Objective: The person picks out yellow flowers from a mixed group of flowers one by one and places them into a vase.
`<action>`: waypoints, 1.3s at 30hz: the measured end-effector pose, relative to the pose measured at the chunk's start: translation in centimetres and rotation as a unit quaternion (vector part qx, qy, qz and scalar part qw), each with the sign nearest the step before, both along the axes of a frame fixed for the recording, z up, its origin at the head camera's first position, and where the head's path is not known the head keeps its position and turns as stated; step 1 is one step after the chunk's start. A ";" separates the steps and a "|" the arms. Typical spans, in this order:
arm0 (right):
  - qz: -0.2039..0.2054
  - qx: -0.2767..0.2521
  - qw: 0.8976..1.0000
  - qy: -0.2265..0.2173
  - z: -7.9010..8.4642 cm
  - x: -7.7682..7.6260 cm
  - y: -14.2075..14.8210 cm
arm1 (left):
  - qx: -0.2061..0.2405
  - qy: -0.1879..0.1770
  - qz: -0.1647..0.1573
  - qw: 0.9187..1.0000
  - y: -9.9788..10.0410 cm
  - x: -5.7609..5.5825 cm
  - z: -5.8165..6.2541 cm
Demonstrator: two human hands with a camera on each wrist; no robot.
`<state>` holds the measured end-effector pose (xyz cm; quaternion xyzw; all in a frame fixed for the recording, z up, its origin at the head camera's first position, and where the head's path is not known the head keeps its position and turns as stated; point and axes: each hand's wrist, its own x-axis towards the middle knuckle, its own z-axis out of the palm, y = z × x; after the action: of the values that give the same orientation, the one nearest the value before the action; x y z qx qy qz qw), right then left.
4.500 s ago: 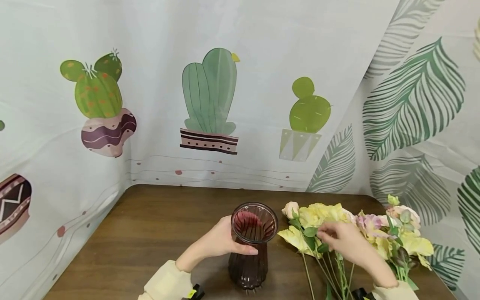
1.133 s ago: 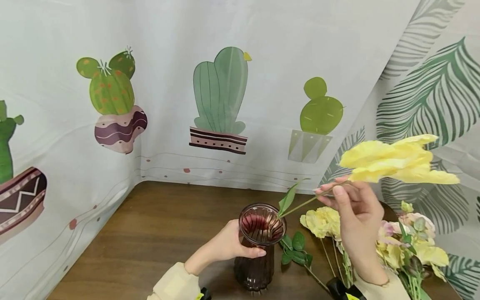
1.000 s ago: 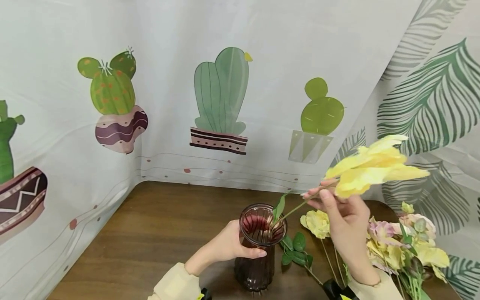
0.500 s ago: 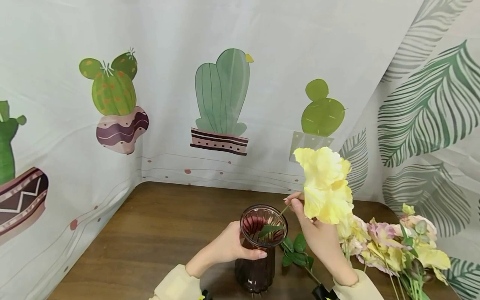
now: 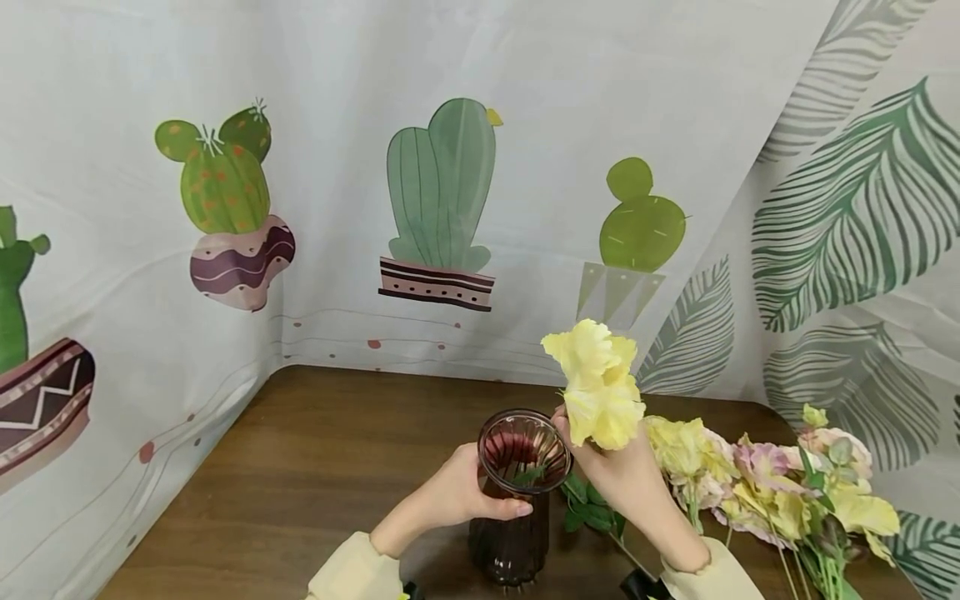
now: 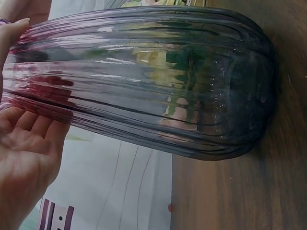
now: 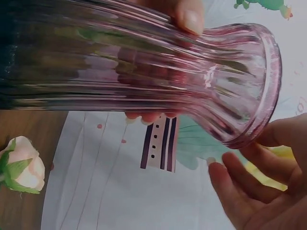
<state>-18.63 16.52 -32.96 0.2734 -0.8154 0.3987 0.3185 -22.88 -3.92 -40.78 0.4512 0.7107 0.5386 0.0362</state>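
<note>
A ribbed purple glass vase (image 5: 510,542) stands upright on the table, and my left hand (image 5: 453,492) grips its neck, thumb in front and fingers behind. My right hand (image 5: 630,479) is at the right of the vase's rim, holding a yellow flower (image 5: 603,396) below its bloom. The bloom leans out over that hand and covers part of it. Green leaf (image 5: 529,476) shows inside the vase's mouth. In the right wrist view, my right fingertips (image 7: 225,165) are bent beside the flared rim; the stem between them is hidden.
A leafy green stem (image 5: 596,512) lies just right of the vase. Further right are loose yellow flowers (image 5: 682,446) and a pink-and-yellow bunch (image 5: 810,483). A pale rose (image 7: 24,165) shows in the right wrist view. Behind the wooden table (image 5: 337,442) hangs a cactus-print cloth (image 5: 330,183).
My right hand has picked up the yellow flower, brought it left to the vase and lowered it, its stem and leaf entering the mouth. My left hand keeps its hold on the vase.
</note>
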 end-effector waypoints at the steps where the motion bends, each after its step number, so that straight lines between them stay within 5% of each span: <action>1: -0.001 0.004 1.000 -0.004 0.1 0.1 0.0 | 0.000 -0.001 0.001 1.000 0.0 0.0 0.0; 4: -0.025 0.027 0.996 -0.079 0.5 0.6 0.2 | -0.002 -0.003 0.004 1.000 -0.1 0.0 -0.1; 9: -0.070 0.083 0.968 -0.225 1.4 1.5 0.9 | 0.000 -0.022 0.002 1.000 -0.2 0.1 -0.2; 15: -0.099 0.091 0.963 -0.234 1.5 1.5 2.6 | 0.010 -0.048 0.004 0.999 -0.4 0.1 -0.3; 22: -0.121 0.065 0.954 -0.265 0.9 1.3 5.3 | -0.003 -0.013 0.022 1.000 -0.5 0.0 -0.5; 30: -0.123 0.055 0.938 -0.318 -0.6 0.8 7.3 | -0.011 -0.019 0.034 0.999 -0.5 0.1 -0.6; 39: -0.098 0.126 0.904 -0.397 -3.5 0.4 8.8 | 0.002 -0.023 0.015 1.000 -0.4 0.2 -0.4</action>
<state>-18.19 25.35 -36.44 0.0490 -0.9404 0.3351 -0.0310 -22.64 -4.33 -41.21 0.4279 0.7156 0.5504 0.0436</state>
